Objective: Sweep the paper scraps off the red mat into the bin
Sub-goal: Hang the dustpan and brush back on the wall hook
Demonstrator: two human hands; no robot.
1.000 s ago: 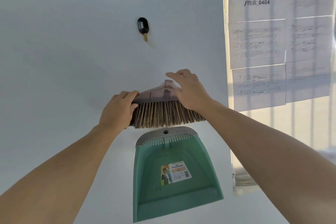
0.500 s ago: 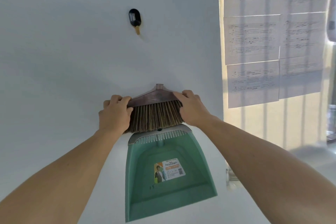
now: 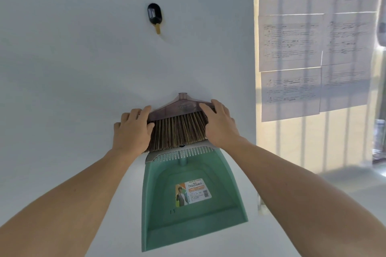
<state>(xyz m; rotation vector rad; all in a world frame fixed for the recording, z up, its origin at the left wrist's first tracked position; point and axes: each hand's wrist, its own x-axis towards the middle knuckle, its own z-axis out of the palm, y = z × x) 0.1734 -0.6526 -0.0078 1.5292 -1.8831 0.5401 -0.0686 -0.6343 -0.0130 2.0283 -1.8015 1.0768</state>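
Lowered and levelled since a second before, the brush head (image 3: 179,129) was gripped at either end by the left hand (image 3: 131,131) and right hand (image 3: 221,127). Its bristles were overlapping the top of the green dustpan (image 3: 163,194) on the white wall (image 3: 62,69).

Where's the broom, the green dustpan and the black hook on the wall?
broom (image 3: 177,129), head view, middle of its brown bristles.
green dustpan (image 3: 198,225), head view, green panel near its lower edge.
black hook (image 3: 154,13), head view, its dark oval base.
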